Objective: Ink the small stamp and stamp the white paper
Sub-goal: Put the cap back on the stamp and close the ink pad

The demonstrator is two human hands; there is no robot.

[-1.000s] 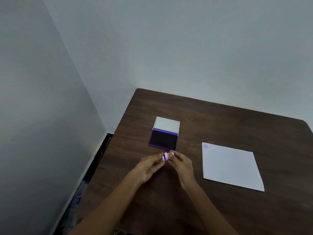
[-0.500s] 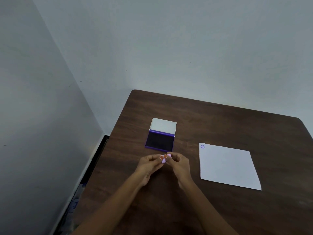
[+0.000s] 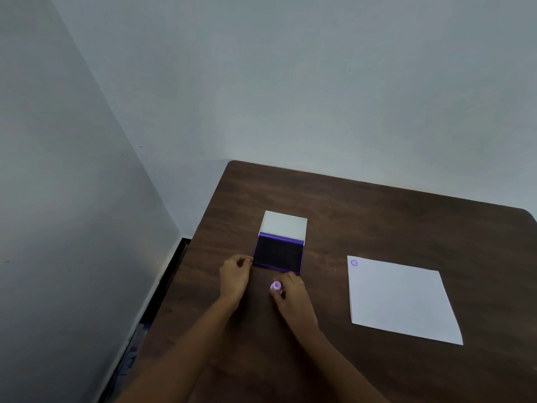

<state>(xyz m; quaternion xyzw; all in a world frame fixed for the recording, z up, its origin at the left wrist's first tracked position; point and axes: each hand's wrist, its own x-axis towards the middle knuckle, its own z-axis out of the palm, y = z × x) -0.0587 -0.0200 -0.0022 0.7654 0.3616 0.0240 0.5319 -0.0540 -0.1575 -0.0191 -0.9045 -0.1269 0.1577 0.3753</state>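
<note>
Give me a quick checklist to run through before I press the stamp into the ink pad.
1. Ink pad lid open, dark pad exposed: ok.
2. Stamp held in the right hand: ok, pinched at the fingers.
3. Stamp face pointing down at the pad: cannot tell; a round purple end shows toward the camera.
4. Left hand steadying the pad: ok, its fingertips sit at the pad's near left corner, though actual contact is hard to confirm.
5. Paper lying flat within reach on the table: ok, with one purple mark already in its far left corner.
</note>
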